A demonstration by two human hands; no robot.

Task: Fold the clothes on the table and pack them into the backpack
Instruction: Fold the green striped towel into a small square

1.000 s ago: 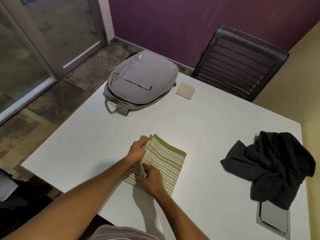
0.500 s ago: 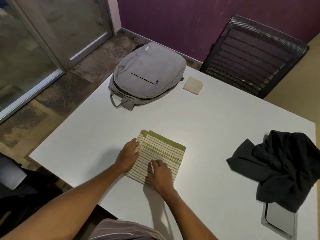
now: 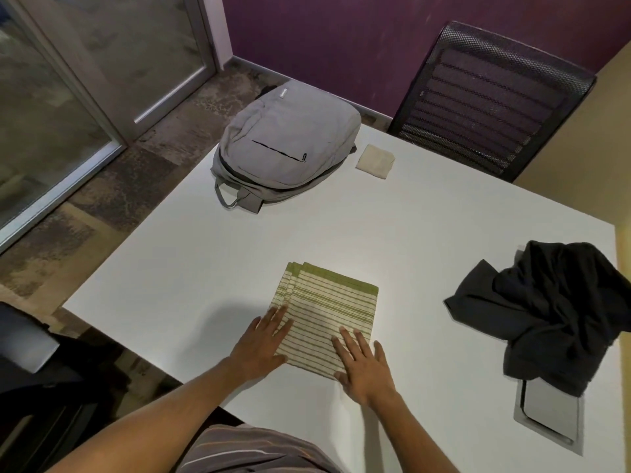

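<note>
Cloth, folded and striped (image 3: 327, 312), flat near the tabletop's (image 3: 191, 274) near edge, green band toward the backpack (image 3: 286, 145); my left hand (image 3: 261, 343) and right hand (image 3: 363, 367) press it, fingers straight, gripping nothing.

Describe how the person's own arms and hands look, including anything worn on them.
Both forearms are bare from the bottom edge of the picture to the wrists: no sleeves, watch, bracelets or gloves show. The left hand and right hand carry no rings that can be seen. Between the arms, at the bottom edge, a bit of a dark garment with thin pale and orange stripes shows.
</note>
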